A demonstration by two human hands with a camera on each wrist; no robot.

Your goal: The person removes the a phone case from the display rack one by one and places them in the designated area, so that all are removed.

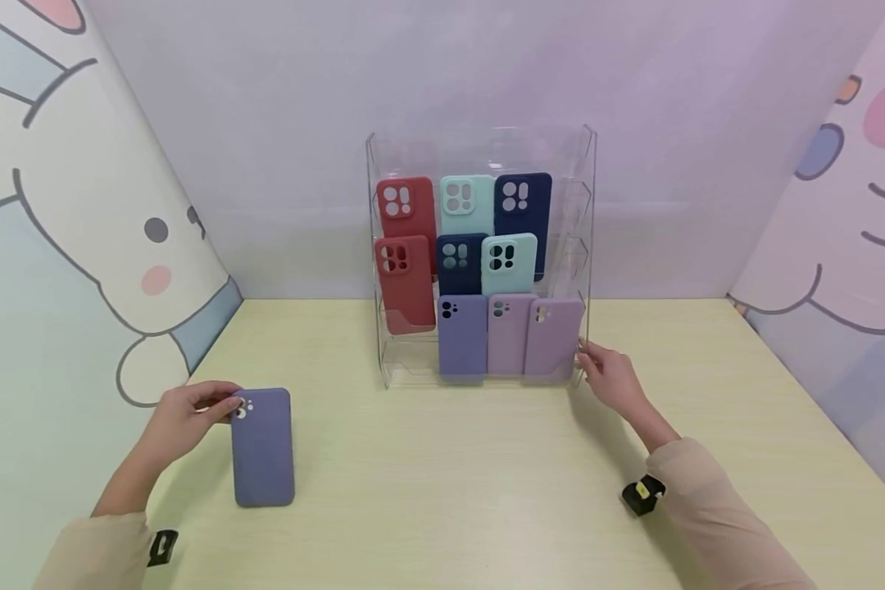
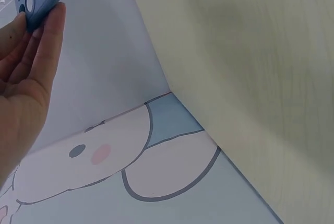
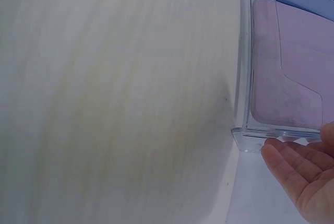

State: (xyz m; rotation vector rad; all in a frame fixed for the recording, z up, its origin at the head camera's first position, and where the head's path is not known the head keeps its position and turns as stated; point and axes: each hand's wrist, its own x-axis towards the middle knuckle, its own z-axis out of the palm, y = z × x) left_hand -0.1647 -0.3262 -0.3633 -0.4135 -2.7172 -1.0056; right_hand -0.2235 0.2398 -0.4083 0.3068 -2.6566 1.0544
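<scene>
My left hand (image 1: 188, 418) pinches a purple-blue phone case (image 1: 264, 449) by its upper left edge, thumb beside the camera holes. The case hangs upright over the left of the table, camera cutouts at its top; the left wrist view shows only its corner, above the left hand (image 2: 26, 78). At the right side of a clear acrylic display rack (image 1: 413, 360), my right hand (image 1: 610, 378) grips the lower side panel, with its fingers along the outside and thumb at the edge. Closest to that hand is a lilac phone case (image 1: 553, 340) on the bottom tier.
Beside the lilac case stand another lilac case (image 1: 509, 334) and a purple-blue case (image 1: 462, 336). Higher tiers carry red cases (image 1: 406, 283), mint cases (image 1: 510, 266) and navy cases (image 1: 524, 205). Cartoon-printed panels (image 1: 103, 205) flank the pale wooden table (image 1: 442, 475).
</scene>
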